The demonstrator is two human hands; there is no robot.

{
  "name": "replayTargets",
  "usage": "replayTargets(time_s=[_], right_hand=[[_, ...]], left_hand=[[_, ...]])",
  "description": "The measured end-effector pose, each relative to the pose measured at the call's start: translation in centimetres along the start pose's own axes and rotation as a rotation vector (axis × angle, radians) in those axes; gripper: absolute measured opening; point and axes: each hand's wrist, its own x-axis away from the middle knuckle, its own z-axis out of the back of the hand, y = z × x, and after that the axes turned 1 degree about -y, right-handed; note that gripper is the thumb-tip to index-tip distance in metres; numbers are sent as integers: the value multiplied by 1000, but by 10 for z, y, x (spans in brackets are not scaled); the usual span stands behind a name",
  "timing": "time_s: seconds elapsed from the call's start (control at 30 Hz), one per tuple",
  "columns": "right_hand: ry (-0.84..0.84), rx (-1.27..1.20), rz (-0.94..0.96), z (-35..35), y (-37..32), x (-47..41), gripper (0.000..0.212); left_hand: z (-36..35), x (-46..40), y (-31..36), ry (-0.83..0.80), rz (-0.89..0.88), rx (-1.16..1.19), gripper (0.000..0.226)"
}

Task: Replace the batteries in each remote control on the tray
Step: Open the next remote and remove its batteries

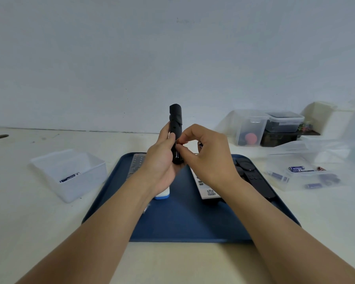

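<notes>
Holding the black remote [176,132] upright above the far half of the blue tray [184,218], the left hand [162,160] wraps its fingers around the lower body, so the remote's long axis runs nearly vertical, top end pointing away from the tray. The right hand [205,154] sits just beside it on the right, thumb and forefinger pinched together at the remote's lower edge, where a thin pale line shows; what exactly they grip there is too small to tell, though it looks like work at the battery compartment. A dark cylindrical end, possibly a battery, peeks from the curled fingers of that hand.

Still lying on the tray are a grey remote [136,162] left of the held one, a white remote [205,187] to its right, a flat black remote [254,181] further right, and a white-and-blue item [162,194] under the left wrist. Left of the tray stands a clear bin [70,173] with one battery [69,177]; right of the tray, a clear box [307,177] holds several blue batteries.

The next move likely turns on that vertical axis: the right hand is placed to act along it.
</notes>
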Motion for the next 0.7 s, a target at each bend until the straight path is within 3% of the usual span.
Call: replayTargets(time_s=[0.37,0.7], right_hand=[[-40,197,22,-12,7,-1,13],[-52,-47,-67,-8,-1,-3,15]], left_hand=[[3,-1,-5,7,-9,-75,45],[-4,1,-11,0,-1,-51,42]])
